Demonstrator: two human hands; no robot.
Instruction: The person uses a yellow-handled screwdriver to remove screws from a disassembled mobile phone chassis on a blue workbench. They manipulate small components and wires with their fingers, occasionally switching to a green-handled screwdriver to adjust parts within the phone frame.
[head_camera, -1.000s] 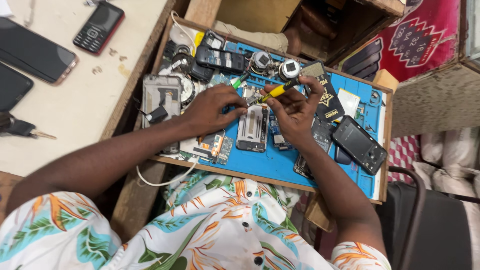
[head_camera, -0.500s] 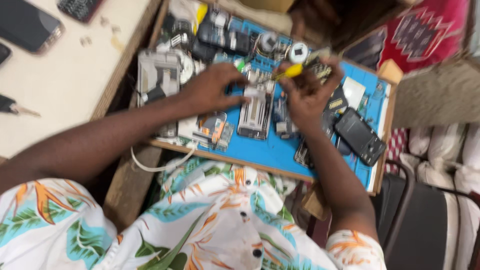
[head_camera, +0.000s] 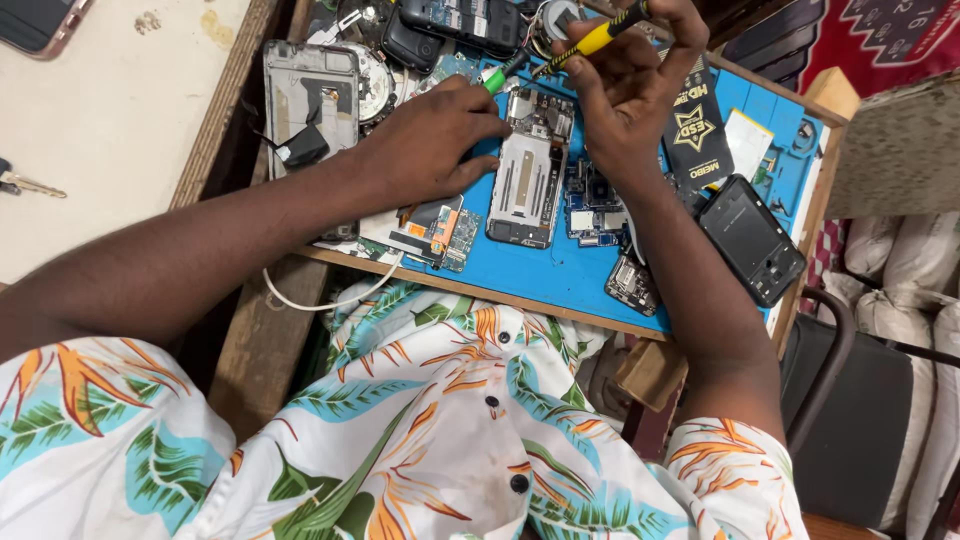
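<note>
Right hand: my right hand (head_camera: 625, 95) is closed around a yellow-handled screwdriver (head_camera: 590, 42), fingers pinched on the shaft, tip slanting down toward the top edge of the opened phone.
Left hand: my left hand (head_camera: 430, 145) lies flat on the mat with fingers together, fingertips (head_camera: 490, 125) pressing the left rim of the phone; a green-tipped tool (head_camera: 497, 76) pokes out above the knuckles — I cannot tell whether the hand grips it.
Work piece: opened phone frame (head_camera: 527, 180), silver, lying face-down and lengthwise on the blue mat (head_camera: 560, 270), between my two hands.
Beside it, right: loose circuit boards (head_camera: 592, 205), touching the frame's edge.
Beside it, left: a small green board with an orange flex strip (head_camera: 440, 230), under my wrist.
Further right: black anti-static pouch (head_camera: 695, 120); black phone back cover (head_camera: 752, 240) near the mat's corner.
Further left: bare silver phone chassis (head_camera: 310, 100); white cable (head_camera: 320, 295) hanging over the tray edge.
Outer bench: pale tabletop (head_camera: 110, 120), keys (head_camera: 25, 182) at its left margin.
Handling note: I judge the screw work goes best with the driver held upright over the screw head, light downward pressure, the left fingers keeping the frame from sliding — loose boards kept out from under the wrist.
</note>
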